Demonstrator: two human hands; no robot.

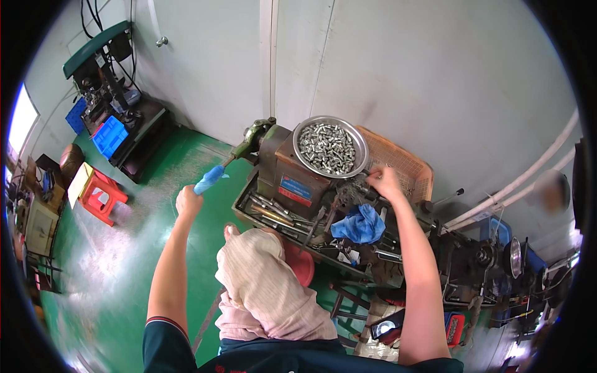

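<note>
My left hand is closed around the lower end of a lever wrapped in blue material. This lever comes off the green left end of a small bench lathe. On top of the machine sits a round metal bowl heaped with several small shiny metal parts. Just right of the bowl's rim, my right hand has its fingers pinched together over the dark working area of the machine. Whatever is between those fingertips is too small to make out.
Behind my right hand leans an orange plastic basket. A blue rag and several metal tools lie in the machine's tray. A red stool and a drill press stand at the left. Another machine is at the right.
</note>
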